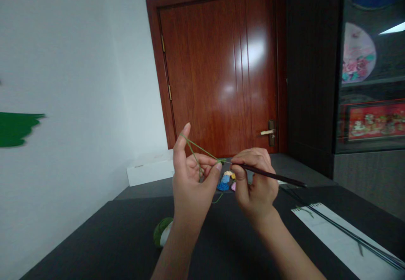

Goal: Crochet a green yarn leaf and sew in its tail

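My left hand (198, 174) is raised over the table, its index finger held up with green yarn (202, 150) looped over it. Its thumb and another finger pinch the yarn where a small green stitched piece (222, 161) shows. My right hand (255, 178) grips a crochet hook (274, 175) with a dark handle, its thin metal end pointing left into the yarn at the left fingertips. A loose green tail (218, 198) hangs below. A ball of green yarn (162, 232) with a white label lies beside my left forearm, partly hidden by it.
Behind my hands lie small crocheted pieces, among them a blue one (223, 186). At the right, dark thin rods (354, 234) cross a white paper sheet (335, 237). A long white box (150, 173) stands against the wall, near a brown door (218, 73).
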The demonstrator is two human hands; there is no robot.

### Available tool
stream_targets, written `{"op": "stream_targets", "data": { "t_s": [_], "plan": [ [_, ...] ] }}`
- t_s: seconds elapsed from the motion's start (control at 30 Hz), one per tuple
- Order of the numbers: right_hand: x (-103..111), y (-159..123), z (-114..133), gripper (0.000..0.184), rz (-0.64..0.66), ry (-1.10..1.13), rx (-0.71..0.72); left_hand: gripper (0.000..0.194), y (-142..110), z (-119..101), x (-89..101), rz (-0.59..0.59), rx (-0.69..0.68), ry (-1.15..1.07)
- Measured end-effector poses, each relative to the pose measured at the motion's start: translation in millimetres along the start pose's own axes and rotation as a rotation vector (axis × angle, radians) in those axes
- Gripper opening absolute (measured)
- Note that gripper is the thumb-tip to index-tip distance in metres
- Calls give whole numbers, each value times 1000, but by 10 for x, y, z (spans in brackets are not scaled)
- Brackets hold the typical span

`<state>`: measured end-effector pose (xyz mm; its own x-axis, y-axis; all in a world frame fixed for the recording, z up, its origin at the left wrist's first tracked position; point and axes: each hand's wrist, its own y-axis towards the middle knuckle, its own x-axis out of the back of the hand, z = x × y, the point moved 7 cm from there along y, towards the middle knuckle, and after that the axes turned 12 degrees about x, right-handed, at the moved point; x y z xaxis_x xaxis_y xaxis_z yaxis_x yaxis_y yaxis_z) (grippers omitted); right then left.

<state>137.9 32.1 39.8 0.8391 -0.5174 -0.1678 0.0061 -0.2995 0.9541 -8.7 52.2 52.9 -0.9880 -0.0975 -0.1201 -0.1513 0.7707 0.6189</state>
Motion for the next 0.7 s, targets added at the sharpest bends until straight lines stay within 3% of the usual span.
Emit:
{"op": "stream_targets", "data": {
  "t_s": [0.07, 0.13, 0.2, 0.3, 0.43, 0.57, 0.7],
  "plan": [
    [19, 4, 15, 9, 7, 4, 8, 101, 9, 16, -3, 12, -9, 0],
    [46, -22, -71, 6, -19, 64, -116, 101, 16, 23, -11, 42, -2, -27],
    [44, -111, -264, 9, -77, 223, -382, 101, 22, 27, -23, 91, 13, -80],
    [-129, -298, -502, 22, -139, 661, -796, 100, 30, 57, -46, 180, 68, -174],
    [-423, -407, -485, 29, -137, 1168, -1107, 97, 27, 102, -68, 251, 149, -280],
    [-513, -365, -354, 30, -153, 1346, -1093, 98, 12, 86, -92, 266, 178, -325],
    [-349, -272, -380, 19, -200, 1075, -829, 99, -6, 32, -80, 183, 162, -309]
  ]
}}
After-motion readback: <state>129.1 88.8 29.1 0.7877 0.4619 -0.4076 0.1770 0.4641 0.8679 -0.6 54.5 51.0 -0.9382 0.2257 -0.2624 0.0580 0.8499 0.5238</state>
